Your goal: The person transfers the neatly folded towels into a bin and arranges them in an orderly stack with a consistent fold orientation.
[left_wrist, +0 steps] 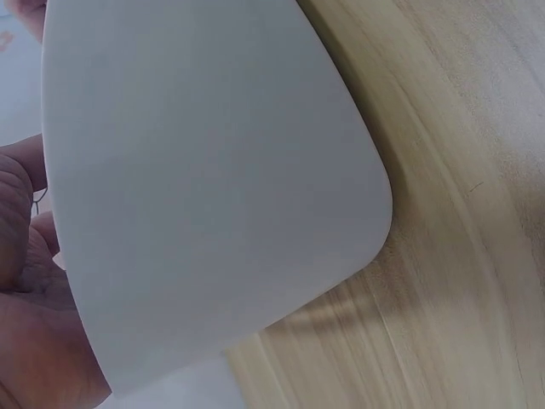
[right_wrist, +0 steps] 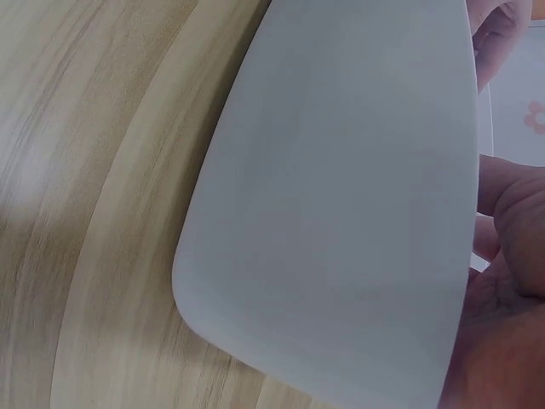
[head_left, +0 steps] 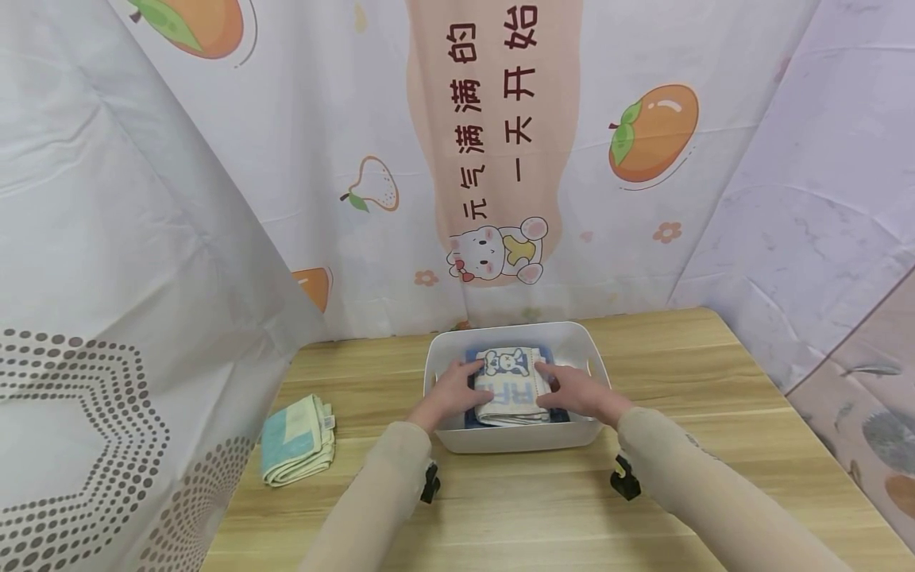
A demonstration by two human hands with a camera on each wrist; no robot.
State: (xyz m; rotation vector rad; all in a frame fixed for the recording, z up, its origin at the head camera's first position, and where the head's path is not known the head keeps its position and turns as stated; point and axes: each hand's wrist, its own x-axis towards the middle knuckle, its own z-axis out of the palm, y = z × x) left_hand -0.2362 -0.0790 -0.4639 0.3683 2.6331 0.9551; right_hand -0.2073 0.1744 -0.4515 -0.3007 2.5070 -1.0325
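A folded white hand towel (head_left: pixel 511 389) with a blue bear picture lies inside a white plastic basket (head_left: pixel 493 439). Beneath it a darker blue folded cloth (head_left: pixel 472 419) shows round the edges. My left hand (head_left: pixel 456 391) reaches over the basket's near left side, thumb and forefinger spread at the towel's left edge. At the opposite edge my right hand (head_left: pixel 572 389) touches the towel with its thumb and forefinger apart. In both wrist views the basket wall (left_wrist: pixel 213 187) hides most of the fingers.
A folded yellow and teal towel (head_left: pixel 299 441) lies on the wooden table (head_left: pixel 515 508) to the left. Behind the basket hangs a printed curtain (head_left: pixel 386 262), and another sheet (head_left: pixel 143 278) hangs down the left side.
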